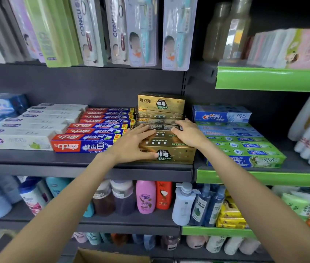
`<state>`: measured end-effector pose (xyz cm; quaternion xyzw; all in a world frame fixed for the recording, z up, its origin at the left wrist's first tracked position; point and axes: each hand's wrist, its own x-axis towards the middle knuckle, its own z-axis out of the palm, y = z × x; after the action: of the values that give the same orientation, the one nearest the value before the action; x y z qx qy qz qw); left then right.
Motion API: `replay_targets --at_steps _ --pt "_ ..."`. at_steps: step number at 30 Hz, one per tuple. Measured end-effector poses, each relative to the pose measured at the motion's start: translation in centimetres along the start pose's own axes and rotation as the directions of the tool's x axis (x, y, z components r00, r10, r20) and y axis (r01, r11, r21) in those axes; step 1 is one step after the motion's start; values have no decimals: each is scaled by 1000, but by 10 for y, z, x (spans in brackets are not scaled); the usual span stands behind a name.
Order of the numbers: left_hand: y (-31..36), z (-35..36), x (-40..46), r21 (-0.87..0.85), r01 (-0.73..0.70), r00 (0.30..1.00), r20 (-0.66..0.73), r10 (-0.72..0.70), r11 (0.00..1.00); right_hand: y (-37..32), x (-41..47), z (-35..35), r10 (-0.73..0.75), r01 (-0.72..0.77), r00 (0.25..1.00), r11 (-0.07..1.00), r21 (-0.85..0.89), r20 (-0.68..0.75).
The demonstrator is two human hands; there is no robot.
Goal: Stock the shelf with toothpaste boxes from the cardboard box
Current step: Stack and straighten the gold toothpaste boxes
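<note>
A row of gold toothpaste boxes (177, 154) runs front to back on the dark middle shelf (55, 158), and one more gold box (160, 102) stands raised at the back. My left hand (131, 144) lies flat on the left side of the row, its thumb against the front box's face. My right hand (189, 132) rests on the right side, fingers straight over a box in the middle of the row. A corner of the cardboard box (101, 256) shows at the bottom edge; its contents are hidden.
Red-and-blue toothpaste boxes (85, 144) and white ones (17, 140) lie left of the gold row; blue and green Crest boxes (245, 154) lie right. Toothbrush packs (142, 31) hang above. Shampoo and lotion bottles (145, 197) fill the lower shelves.
</note>
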<state>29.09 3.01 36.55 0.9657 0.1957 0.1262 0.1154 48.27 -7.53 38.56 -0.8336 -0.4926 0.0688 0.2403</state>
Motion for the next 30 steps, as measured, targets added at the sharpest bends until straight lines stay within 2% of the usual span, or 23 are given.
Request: replay_targets --at_steps 2,3,6,8,12,16,19,24,30 --pt "2 -9 -2 -37 21 1000 20 -20 999 3 2 -3 -18 19 1000 1000 -13 25" --pt "1 -15 -2 -52 37 999 -14 -38 998 6 5 -6 -20 21 999 1000 -11 25" --pt "-15 -33 19 -59 114 966 -226 -124 992 13 23 -15 -10 12 995 1000 26 -98" --pt "-32 -39 44 -6 198 942 -274 -192 980 13 37 -20 -15 21 988 999 41 -155" --pt "-52 -37 93 -85 331 924 -171 -341 940 12 63 -14 -37 35 994 999 -24 -106" --pt "-57 -29 121 -238 298 941 -89 -326 924 11 84 -5 11 -15 998 998 -68 -65" --pt "-67 -23 127 -365 252 951 -81 -300 896 10 92 -4 20 -21 1000 996 -88 -19" --pt "-71 -23 131 -419 264 947 -61 -317 869 9 97 -2 26 -26 1000 998 -50 -5" --pt "-77 -19 136 -392 280 944 -51 -325 876 10 97 0 28 -29 999 999 -32 -33"
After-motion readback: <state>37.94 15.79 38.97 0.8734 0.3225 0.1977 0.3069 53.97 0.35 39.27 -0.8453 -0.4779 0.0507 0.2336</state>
